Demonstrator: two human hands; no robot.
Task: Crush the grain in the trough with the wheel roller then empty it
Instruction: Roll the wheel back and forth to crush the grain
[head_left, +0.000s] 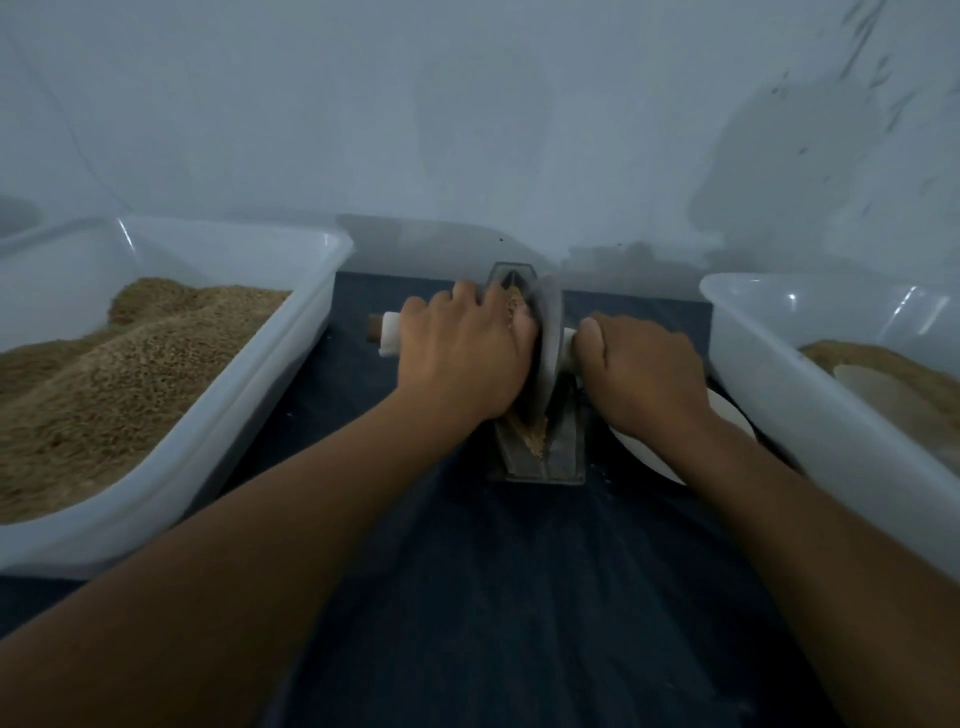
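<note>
Gripping wheel roller (549, 343) axle with left hand (462, 358) and right hand (641, 371), straddling trough (563, 460) running lengthwise straight away, both equally near

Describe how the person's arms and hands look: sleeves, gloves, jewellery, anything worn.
Both forearms are bare all the way to the frame's lower edge; no sleeve shows. The left hand and right hand wear no gloves, and no ring, watch or bracelet is visible. The fingernails that show look short and unpainted.
</note>
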